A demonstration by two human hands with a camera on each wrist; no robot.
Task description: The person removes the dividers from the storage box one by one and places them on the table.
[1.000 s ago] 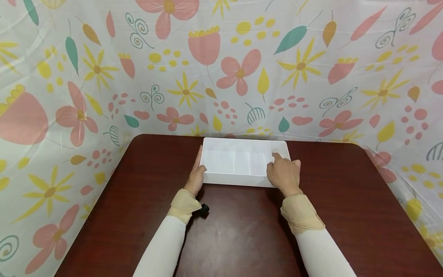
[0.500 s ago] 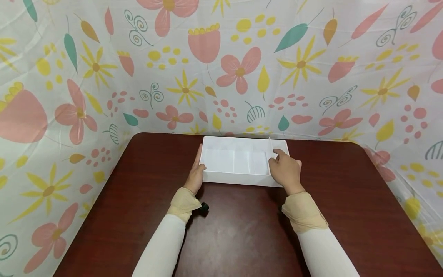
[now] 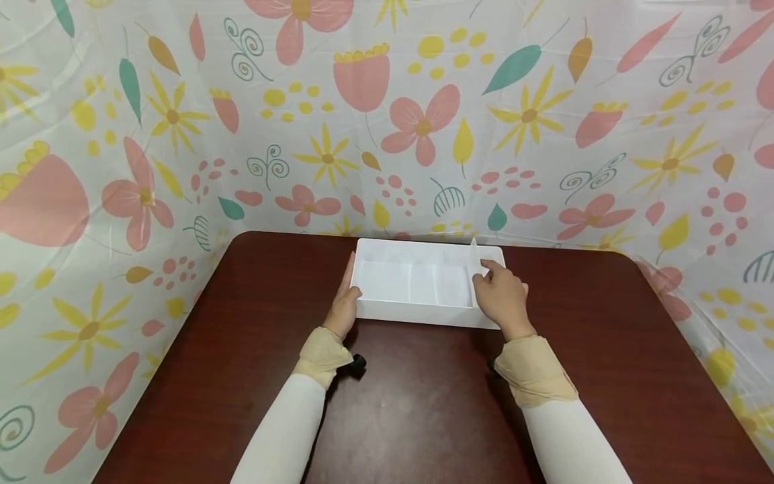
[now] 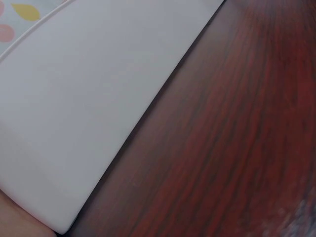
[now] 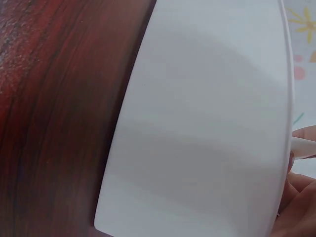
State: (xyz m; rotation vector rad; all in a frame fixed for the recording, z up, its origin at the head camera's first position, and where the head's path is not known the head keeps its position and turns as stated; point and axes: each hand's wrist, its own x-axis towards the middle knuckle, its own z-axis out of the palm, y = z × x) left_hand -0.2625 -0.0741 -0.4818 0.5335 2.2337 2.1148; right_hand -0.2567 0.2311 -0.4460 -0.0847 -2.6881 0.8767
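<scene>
A shallow white divided box (image 3: 417,316) lies on the table, with upright partitions between its compartments. My left hand (image 3: 342,310) holds the box's left end, thumb at the front corner and fingers along the outer side. Near the right end, my right hand (image 3: 503,296) pinches a thin white divider (image 3: 474,255) between thumb and index finger; its far tip stands above the box's back rim. In the right wrist view, the fingers (image 5: 298,197) grip a white edge past the box wall (image 5: 207,113). The left wrist view is mostly the box's front wall (image 4: 89,98).
The dark reddish-brown table (image 3: 399,417) extends around the box on all sides. Behind it hangs a flower-patterned cloth (image 3: 417,81). A small black piece (image 3: 358,365) shows by the left wrist, next to its beige wrap (image 3: 320,353).
The right index finger was stretched out over the box; now it bends and pinches the divider with the thumb. The divider's far end has risen above the back rim. The left hand keeps its place.
</scene>
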